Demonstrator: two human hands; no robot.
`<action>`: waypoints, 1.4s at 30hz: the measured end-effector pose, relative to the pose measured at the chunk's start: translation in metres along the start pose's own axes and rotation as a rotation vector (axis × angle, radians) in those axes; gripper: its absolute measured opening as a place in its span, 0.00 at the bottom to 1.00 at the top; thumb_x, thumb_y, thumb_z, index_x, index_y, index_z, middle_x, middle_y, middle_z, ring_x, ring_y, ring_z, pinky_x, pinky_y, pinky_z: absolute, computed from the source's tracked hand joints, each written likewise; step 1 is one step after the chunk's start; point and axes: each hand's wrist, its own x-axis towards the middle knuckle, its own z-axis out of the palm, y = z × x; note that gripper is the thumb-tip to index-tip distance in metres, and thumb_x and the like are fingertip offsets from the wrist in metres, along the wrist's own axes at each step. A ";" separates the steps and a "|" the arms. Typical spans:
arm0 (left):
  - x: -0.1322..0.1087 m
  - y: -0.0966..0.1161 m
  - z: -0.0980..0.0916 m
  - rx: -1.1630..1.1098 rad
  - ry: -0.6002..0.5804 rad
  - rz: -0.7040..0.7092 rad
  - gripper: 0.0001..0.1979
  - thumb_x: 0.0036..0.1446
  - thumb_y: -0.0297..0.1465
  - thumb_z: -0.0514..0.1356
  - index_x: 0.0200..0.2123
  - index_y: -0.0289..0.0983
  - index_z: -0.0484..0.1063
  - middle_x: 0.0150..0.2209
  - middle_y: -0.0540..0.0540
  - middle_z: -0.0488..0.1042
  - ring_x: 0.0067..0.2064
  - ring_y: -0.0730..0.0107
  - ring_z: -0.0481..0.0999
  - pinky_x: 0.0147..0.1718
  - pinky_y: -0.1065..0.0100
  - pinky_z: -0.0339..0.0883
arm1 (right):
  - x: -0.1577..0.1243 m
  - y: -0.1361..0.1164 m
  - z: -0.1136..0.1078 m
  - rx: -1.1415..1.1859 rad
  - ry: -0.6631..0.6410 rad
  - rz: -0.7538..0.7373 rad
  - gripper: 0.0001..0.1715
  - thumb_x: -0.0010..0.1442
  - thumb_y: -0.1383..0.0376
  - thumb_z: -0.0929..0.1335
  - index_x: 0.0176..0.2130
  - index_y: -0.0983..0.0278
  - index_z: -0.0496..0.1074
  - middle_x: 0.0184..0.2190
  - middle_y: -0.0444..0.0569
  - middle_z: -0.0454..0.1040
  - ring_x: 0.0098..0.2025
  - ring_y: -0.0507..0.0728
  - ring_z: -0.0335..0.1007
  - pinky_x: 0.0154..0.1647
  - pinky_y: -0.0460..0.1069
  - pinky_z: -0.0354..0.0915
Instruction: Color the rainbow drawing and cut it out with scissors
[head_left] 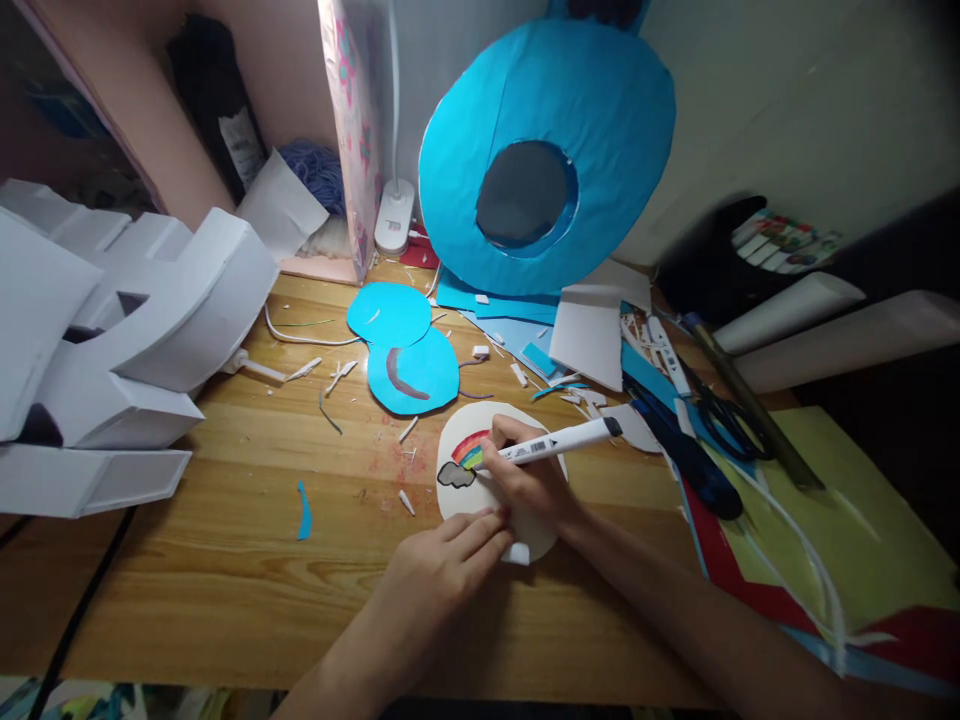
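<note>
A round white paper cutout lies on the wooden table, bearing a drawn rainbow and a grey cloud with a dark outline. My right hand is closed around a white marker, its tip touching the paper beside the cloud and its dark end pointing up to the right. My left hand rests with extended fingers on the lower edge of the cutout. Close to those fingertips a small white paper piece sits at the paper's edge.
Two blue paper discs lie behind the cutout, and a large blue ring shape stands at the back. White folded paper structures fill the left. Scissors, a dark-handled tool and coloured sheets lie right. Scraps are scattered around.
</note>
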 end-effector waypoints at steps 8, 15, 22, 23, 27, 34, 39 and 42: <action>0.001 0.000 0.000 -0.001 0.027 0.011 0.15 0.63 0.22 0.51 0.52 0.33 0.66 0.53 0.43 0.73 0.51 0.66 0.74 0.46 0.65 0.73 | 0.000 -0.001 -0.001 0.000 0.004 -0.003 0.17 0.56 0.67 0.63 0.20 0.60 0.51 0.16 0.37 0.51 0.20 0.50 0.49 0.22 0.46 0.48; 0.000 0.000 -0.001 -0.002 0.018 0.011 0.15 0.64 0.22 0.49 0.52 0.33 0.66 0.54 0.43 0.72 0.51 0.64 0.74 0.46 0.64 0.73 | 0.000 -0.002 -0.001 0.010 -0.001 -0.002 0.17 0.55 0.67 0.62 0.20 0.60 0.50 0.17 0.37 0.50 0.20 0.50 0.48 0.22 0.46 0.47; 0.000 0.000 0.002 -0.001 0.025 0.009 0.15 0.64 0.22 0.50 0.53 0.34 0.65 0.54 0.44 0.72 0.52 0.66 0.73 0.47 0.65 0.72 | -0.001 -0.003 -0.001 0.007 -0.007 -0.019 0.18 0.55 0.68 0.62 0.20 0.61 0.49 0.16 0.37 0.49 0.20 0.49 0.47 0.22 0.46 0.47; 0.000 -0.001 0.002 0.000 0.024 0.011 0.15 0.64 0.22 0.50 0.53 0.34 0.65 0.54 0.44 0.72 0.52 0.66 0.73 0.47 0.65 0.73 | -0.001 -0.003 -0.001 0.009 -0.013 -0.016 0.18 0.55 0.68 0.62 0.20 0.60 0.48 0.16 0.37 0.49 0.20 0.49 0.47 0.21 0.46 0.47; 0.000 0.000 0.000 -0.014 0.009 0.002 0.15 0.63 0.22 0.52 0.53 0.34 0.65 0.54 0.44 0.72 0.52 0.66 0.73 0.47 0.65 0.73 | -0.001 -0.002 -0.001 -0.005 -0.027 -0.026 0.18 0.55 0.68 0.62 0.20 0.60 0.49 0.16 0.37 0.50 0.19 0.49 0.47 0.21 0.45 0.47; 0.000 0.000 -0.001 -0.022 0.005 -0.006 0.16 0.62 0.21 0.53 0.53 0.35 0.64 0.53 0.45 0.72 0.51 0.67 0.73 0.47 0.65 0.72 | -0.001 -0.004 -0.002 -0.025 -0.042 -0.054 0.17 0.54 0.68 0.62 0.20 0.61 0.49 0.16 0.37 0.51 0.19 0.49 0.47 0.21 0.46 0.47; 0.000 0.001 -0.001 -0.015 0.014 -0.007 0.14 0.63 0.23 0.53 0.51 0.34 0.65 0.52 0.44 0.73 0.49 0.66 0.74 0.46 0.66 0.73 | -0.001 -0.007 -0.002 -0.024 -0.056 -0.062 0.17 0.53 0.67 0.62 0.19 0.61 0.49 0.15 0.37 0.51 0.19 0.49 0.47 0.20 0.46 0.46; 0.001 0.000 -0.001 -0.013 0.011 0.000 0.14 0.62 0.23 0.54 0.51 0.33 0.66 0.52 0.44 0.73 0.48 0.67 0.74 0.45 0.66 0.73 | -0.001 -0.006 -0.002 -0.018 -0.036 -0.099 0.17 0.53 0.66 0.63 0.19 0.61 0.50 0.16 0.38 0.51 0.19 0.49 0.47 0.21 0.46 0.46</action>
